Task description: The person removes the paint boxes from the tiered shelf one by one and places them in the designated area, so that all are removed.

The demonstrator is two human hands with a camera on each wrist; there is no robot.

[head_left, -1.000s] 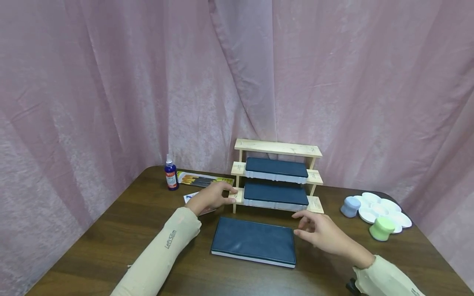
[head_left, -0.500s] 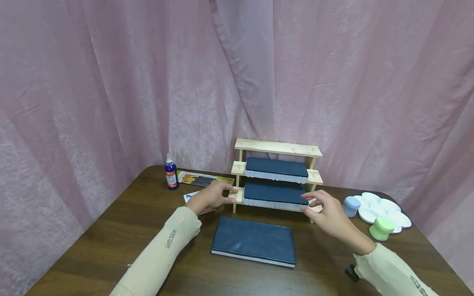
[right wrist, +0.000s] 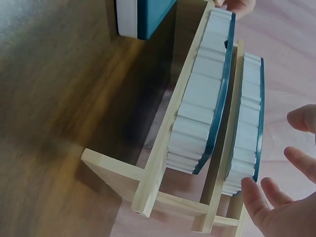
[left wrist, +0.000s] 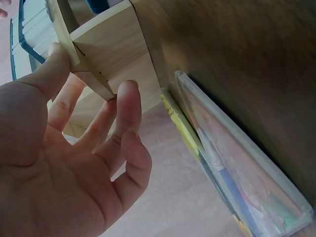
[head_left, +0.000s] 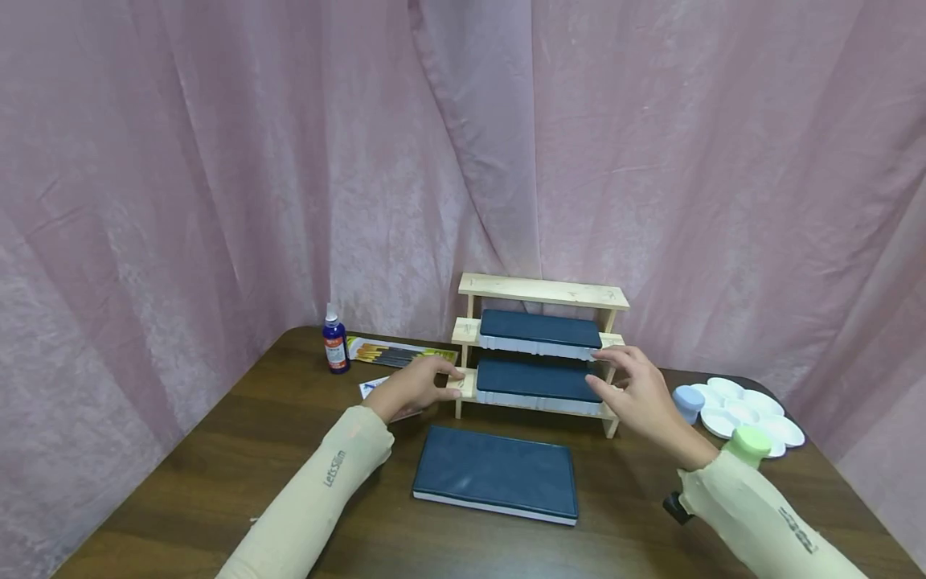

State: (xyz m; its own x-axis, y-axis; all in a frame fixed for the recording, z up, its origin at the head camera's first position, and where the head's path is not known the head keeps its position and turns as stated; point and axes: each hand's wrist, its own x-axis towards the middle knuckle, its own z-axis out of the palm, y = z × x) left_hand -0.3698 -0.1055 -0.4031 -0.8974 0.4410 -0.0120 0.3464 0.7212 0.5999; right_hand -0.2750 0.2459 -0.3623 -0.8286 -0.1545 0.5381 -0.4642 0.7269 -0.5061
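Observation:
A small pale wooden step rack (head_left: 544, 288) has three tiers. Its lower two each bear a flat case with a dark blue lid and white ribbed sides: a lower case (head_left: 538, 379) and a middle case (head_left: 540, 327). My left hand (head_left: 415, 386) holds the left end of the lowest step; in the left wrist view the thumb lies against the board (left wrist: 61, 37) and fingertips reach its edge. My right hand (head_left: 640, 398) is at the rack's right side, fingers spread and holding nothing, fingertips near the middle case's right end. A larger dark blue flat case (head_left: 495, 473) lies on the table.
At the back left stand a blue spray bottle (head_left: 336, 344) and a packet of brushes (head_left: 394, 352). A white flower-shaped palette (head_left: 752, 408) sits at right, with a blue sponge (head_left: 686, 402) and a green sponge (head_left: 748, 442) close by. Pink curtain (head_left: 651, 161) hangs behind.
My right hand has risen from beside the case on the table, past the lower case's right end, up to the middle tier. My left hand has stayed on the rack.

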